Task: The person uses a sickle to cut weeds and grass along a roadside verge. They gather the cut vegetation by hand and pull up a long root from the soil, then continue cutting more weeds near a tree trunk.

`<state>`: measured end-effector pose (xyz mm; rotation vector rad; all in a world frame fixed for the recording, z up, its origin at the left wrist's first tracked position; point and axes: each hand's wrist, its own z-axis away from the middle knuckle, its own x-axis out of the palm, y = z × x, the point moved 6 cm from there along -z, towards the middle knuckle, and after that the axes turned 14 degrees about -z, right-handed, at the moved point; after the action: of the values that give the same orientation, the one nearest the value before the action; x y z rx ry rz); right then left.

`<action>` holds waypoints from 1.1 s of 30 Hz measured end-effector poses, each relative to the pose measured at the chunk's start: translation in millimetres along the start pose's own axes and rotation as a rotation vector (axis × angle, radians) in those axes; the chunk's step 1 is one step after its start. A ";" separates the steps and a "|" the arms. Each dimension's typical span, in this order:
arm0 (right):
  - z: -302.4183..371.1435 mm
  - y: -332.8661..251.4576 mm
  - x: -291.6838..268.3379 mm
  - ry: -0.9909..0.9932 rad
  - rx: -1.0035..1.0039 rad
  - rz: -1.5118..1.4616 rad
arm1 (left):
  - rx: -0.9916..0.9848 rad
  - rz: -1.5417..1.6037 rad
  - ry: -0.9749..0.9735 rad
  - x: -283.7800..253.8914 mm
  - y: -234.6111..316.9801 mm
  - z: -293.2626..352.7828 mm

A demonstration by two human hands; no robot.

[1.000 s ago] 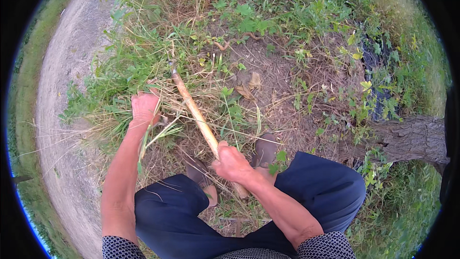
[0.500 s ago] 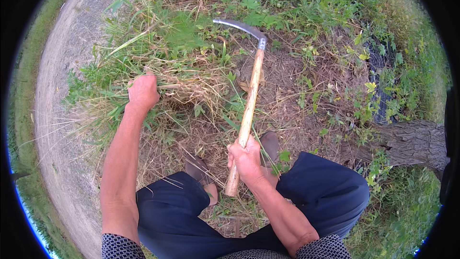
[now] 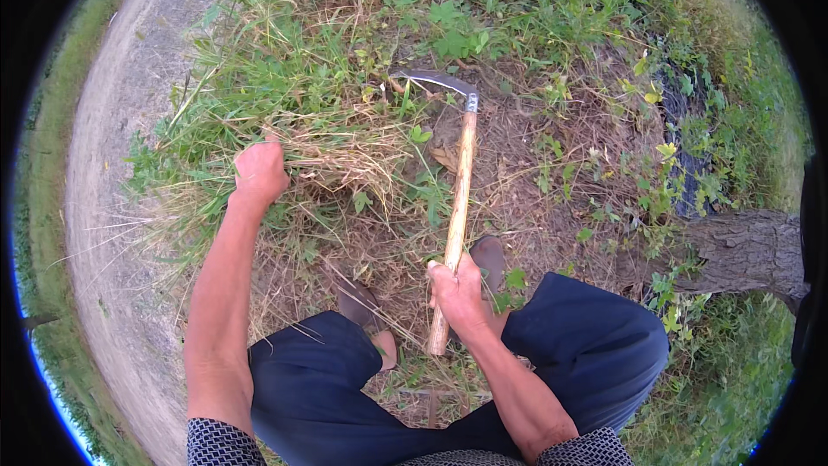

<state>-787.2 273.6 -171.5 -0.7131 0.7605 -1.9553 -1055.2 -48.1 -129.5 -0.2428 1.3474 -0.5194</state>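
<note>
My right hand [image 3: 461, 295] is closed around the lower part of a sickle's wooden handle [image 3: 461, 181]. The sickle's curved metal blade [image 3: 438, 79] points left at the far end, low among green weeds. On the left, my left hand [image 3: 261, 173] is closed in a fist on a bunch of grass [image 3: 336, 157], partly dry and straw-coloured, partly green. Its fingers are mostly turned away from view. The bunch spreads out to the right of the fist, nearer to me than the blade tip.
A tree trunk [image 3: 742, 255] stands at the right, beside a strip of black sheeting [image 3: 686, 155]. Along the left runs a grey gravel path [image 3: 103, 207]. My shoes [image 3: 358, 304] are on soil strewn with dry stalks. Leafy weeds [image 3: 552, 0] grow at the far side.
The sickle has shifted slightly right and its blade has come a little nearer to me. My right hand has moved slightly right with it. The left hand stays nearly in place.
</note>
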 end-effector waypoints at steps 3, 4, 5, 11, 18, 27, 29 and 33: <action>7.1 -18.7 2.0 -0.020 -0.089 -0.018 | -0.011 0.007 0.000 -1.6 0.5 0.4; 3.3 -27.1 2.7 -0.035 -0.123 -0.018 | -0.015 0.010 -0.002 -3.8 1.4 0.1; 0.1 -33.6 3.9 -0.050 -0.158 -0.017 | -0.011 -0.002 -0.040 -4.3 1.7 -0.4; 7.3 -36.2 13.5 -0.032 -0.217 0.267 | -0.017 -0.024 -0.107 -0.6 2.3 1.1; -13.0 -14.4 22.6 -0.101 -0.053 0.278 | -0.022 -0.034 -0.110 -4.6 2.8 1.6; -18.4 -30.0 55.5 -0.158 0.123 0.504 | 0.024 -0.077 0.007 -5.3 -1.1 2.3; -16.7 -29.3 56.2 -0.164 0.111 0.480 | 0.028 -0.145 0.141 -8.7 -0.3 7.4; -17.3 -31.1 60.5 -0.191 0.111 0.288 | 0.034 -0.108 0.126 -7.3 -0.9 11.7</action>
<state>-842.6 237.0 -148.7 -0.6716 0.5970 -1.6303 -1045.1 -46.8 -120.2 -0.2593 1.4518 -0.6567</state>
